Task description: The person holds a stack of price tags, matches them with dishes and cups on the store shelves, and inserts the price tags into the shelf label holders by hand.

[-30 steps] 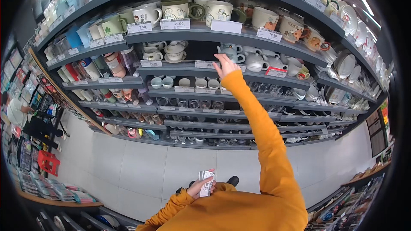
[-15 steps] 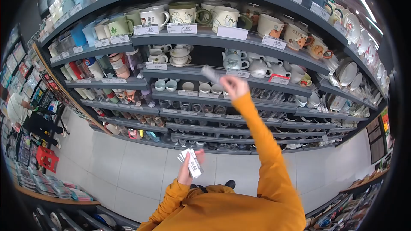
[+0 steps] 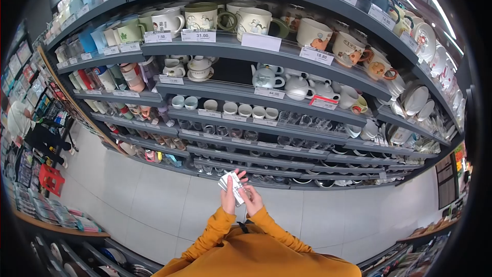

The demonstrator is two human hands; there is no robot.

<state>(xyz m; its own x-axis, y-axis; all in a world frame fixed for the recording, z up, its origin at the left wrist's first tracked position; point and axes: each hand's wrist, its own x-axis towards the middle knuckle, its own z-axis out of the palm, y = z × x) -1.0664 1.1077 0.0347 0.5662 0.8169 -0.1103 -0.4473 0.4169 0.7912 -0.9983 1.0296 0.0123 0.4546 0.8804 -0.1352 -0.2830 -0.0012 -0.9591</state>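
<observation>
A fanned stack of white printed price labels [image 3: 233,185] is held low in front of my body, above the floor. My left hand [image 3: 228,201] is closed around the stack's left side, with fingertips showing behind its top. My right hand [image 3: 252,201] grips the right edge of the same stack between thumb and fingers. Whether it also holds a separate label there is too small to tell. Beyond my hands rise shelves with a blue-grey teapot [image 3: 267,77], a row of small white cups [image 3: 245,110] and patterned mugs [image 3: 253,22].
Price labels such as the 31.00 label [image 3: 198,36] and a blank white card [image 3: 261,42] line the shelf edges. White plates [image 3: 414,97] stand at the right. A red plastic basket [image 3: 52,179] and a person in a white top [image 3: 19,120] are at the left.
My right hand has come down from the teapot shelf, where it held a small pale strip, to the label stack in my left hand. The view has shifted slightly.
</observation>
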